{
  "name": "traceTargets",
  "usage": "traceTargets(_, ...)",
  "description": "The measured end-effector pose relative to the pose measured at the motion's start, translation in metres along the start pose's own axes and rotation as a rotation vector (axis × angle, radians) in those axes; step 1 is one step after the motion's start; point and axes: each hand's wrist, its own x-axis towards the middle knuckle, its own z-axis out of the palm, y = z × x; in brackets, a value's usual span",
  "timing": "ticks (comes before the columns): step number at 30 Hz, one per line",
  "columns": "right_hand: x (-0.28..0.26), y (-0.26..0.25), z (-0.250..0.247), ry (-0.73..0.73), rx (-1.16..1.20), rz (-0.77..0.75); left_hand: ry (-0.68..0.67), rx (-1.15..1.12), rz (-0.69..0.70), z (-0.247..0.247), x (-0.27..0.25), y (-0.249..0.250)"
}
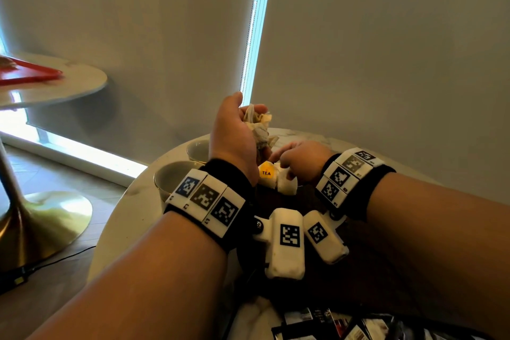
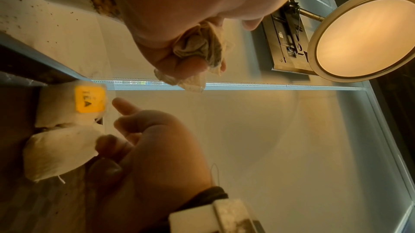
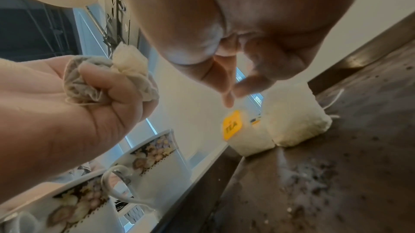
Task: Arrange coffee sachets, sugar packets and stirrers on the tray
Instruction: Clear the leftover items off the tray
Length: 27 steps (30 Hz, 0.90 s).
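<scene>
Two tea bags [image 3: 280,123] on the tray [image 3: 336,174]; left hand [image 1: 234,132] clutches crumpled bags [image 1: 259,127], right hand [image 1: 302,157] pinching, contents unclear.

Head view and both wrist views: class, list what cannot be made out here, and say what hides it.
- Dark tray: mostly hidden by both forearms in the head view.
- Sachets: cut off by the head view's bottom edge; print unreadable.
- Right hand: whether its fingertips pinch a string is too fine to tell.
- Stirrers: none visible.

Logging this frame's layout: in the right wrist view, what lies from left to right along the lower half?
Floral cups → yellow tea tag → white tea bags → crumb-strewn dark tray. Above, the left hand grips crumpled bags; the right hand pinches a string.
</scene>
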Motion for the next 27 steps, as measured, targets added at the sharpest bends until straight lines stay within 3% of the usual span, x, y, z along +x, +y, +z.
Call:
traceTargets(5,-0.007,0.000,0.005,-0.053,-0.098,0.033,-0.011,-0.003,-0.005,0.000,0.000,0.000)
traceTargets(11,-0.007,0.003,0.008,-0.009,-0.355,-0.142,-0.008,-0.007,-0.002,0.000,-0.001,0.002)
traceTargets(16,-0.008,0.004,0.014,-0.194,-0.590,-0.170,-0.006,-0.007,-0.001,0.001,-0.002,0.002)
traceTargets(20,-0.004,0.005,0.027,-0.144,-0.672,-0.249,-0.001,-0.005,-0.001,0.000,-0.003,0.002)
traceTargets(27,0.003,-0.003,0.017,-0.052,-0.728,-0.256,-0.006,-0.024,-0.002,0.000,-0.002,0.003)
